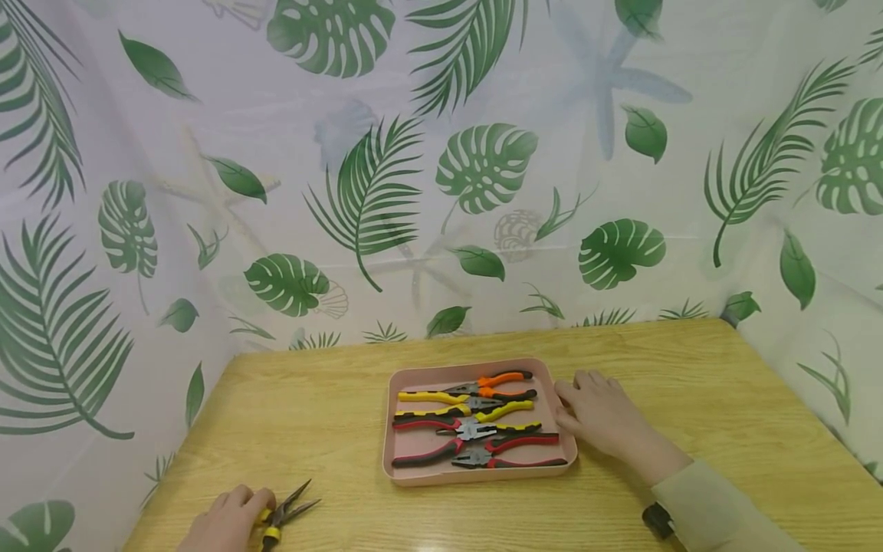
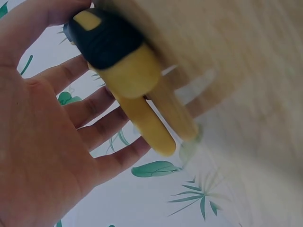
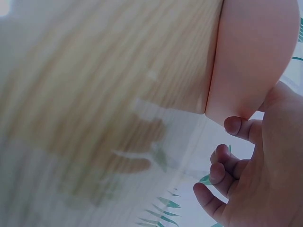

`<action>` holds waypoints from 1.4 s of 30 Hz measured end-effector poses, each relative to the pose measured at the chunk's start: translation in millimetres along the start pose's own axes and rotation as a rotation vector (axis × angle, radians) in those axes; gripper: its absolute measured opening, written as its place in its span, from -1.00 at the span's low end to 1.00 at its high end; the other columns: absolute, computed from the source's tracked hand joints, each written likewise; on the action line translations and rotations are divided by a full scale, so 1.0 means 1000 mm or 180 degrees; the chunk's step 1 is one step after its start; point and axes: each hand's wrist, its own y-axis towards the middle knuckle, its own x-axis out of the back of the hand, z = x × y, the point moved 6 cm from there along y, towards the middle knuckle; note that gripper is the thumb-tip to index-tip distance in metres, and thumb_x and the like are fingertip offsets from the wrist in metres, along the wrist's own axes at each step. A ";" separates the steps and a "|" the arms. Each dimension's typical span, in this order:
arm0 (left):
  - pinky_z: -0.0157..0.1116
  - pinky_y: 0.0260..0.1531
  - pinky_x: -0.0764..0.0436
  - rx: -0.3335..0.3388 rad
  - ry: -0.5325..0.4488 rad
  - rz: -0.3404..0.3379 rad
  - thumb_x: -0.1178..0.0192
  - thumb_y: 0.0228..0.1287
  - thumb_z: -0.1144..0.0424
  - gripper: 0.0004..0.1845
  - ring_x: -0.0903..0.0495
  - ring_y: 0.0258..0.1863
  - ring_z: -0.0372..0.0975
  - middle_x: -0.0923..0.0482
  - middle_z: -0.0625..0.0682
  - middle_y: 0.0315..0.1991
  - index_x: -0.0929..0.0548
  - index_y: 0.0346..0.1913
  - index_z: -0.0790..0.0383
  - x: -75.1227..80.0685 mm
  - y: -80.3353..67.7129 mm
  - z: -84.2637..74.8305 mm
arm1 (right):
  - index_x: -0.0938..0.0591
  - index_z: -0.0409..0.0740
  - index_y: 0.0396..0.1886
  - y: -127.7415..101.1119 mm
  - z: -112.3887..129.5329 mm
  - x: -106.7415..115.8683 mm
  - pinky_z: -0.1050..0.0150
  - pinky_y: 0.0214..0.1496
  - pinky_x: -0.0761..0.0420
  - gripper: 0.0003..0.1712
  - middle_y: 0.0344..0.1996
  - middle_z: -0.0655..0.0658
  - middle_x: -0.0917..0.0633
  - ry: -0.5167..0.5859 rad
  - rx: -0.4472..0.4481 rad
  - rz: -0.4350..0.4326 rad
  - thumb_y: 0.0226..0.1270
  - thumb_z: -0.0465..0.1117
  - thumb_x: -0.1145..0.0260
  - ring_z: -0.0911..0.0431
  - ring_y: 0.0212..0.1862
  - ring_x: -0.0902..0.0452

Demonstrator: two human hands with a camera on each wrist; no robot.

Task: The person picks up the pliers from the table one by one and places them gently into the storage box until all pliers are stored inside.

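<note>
Yellow-and-black needle-nose pliers (image 1: 274, 529) are in my left hand (image 1: 224, 523) at the table's front left. Their slim jaws stand apart and point toward the back right. In the left wrist view, the yellow handles (image 2: 144, 118) hang across the fingers, with the thumb up at the black part. A shallow pink tray (image 1: 476, 477) bears several pliers with orange, yellow or red grips, lying crosswise. My right hand (image 1: 607, 414) is at the tray's right side, thumb and forefinger at its edge. The right wrist view shows the other fingers loosely bent beside the tray wall (image 3: 251, 52).
A wood-grain table (image 1: 297, 414) carries the tray near its middle. White sheeting with green leaf prints (image 1: 414, 253) rises behind the table and on both sides. A dark object (image 1: 658, 520) shows at the right sleeve.
</note>
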 end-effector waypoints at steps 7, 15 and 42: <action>0.08 -0.27 -0.61 -0.0077 -0.0020 -0.0012 -0.58 -0.19 -0.46 -0.20 -0.52 -0.16 -0.12 -0.57 0.00 -0.10 -0.62 0.04 -0.05 0.003 0.000 -0.001 | -0.43 0.10 -0.37 0.000 -0.001 -0.001 0.18 -0.26 -0.16 -0.75 -0.38 -0.02 -0.38 -0.0014 -0.0011 -0.0022 0.47 -0.06 -0.32 0.07 -0.29 -0.23; 0.09 -0.26 -0.58 -0.0064 -0.0052 0.0033 -0.58 -0.15 -0.41 -0.28 -0.48 -0.18 -0.12 -0.55 -0.02 -0.13 -0.63 0.01 -0.08 0.001 0.002 -0.002 | -0.44 0.10 -0.37 0.000 0.001 0.000 0.17 -0.26 -0.19 -0.76 -0.38 -0.02 -0.40 -0.0011 -0.0020 -0.0003 0.47 -0.06 -0.31 0.06 -0.28 -0.25; -0.19 -0.26 -0.42 -0.0166 0.0095 -0.0299 -0.59 -0.10 0.12 -0.51 -0.32 -0.28 -0.18 -0.41 -0.08 -0.26 -0.59 -0.08 -0.09 0.019 0.004 -0.016 | -0.45 0.10 -0.35 0.000 -0.002 -0.004 0.16 -0.24 -0.19 -0.79 -0.37 -0.03 -0.39 0.0015 -0.0054 0.0052 0.48 -0.07 -0.30 0.06 -0.26 -0.24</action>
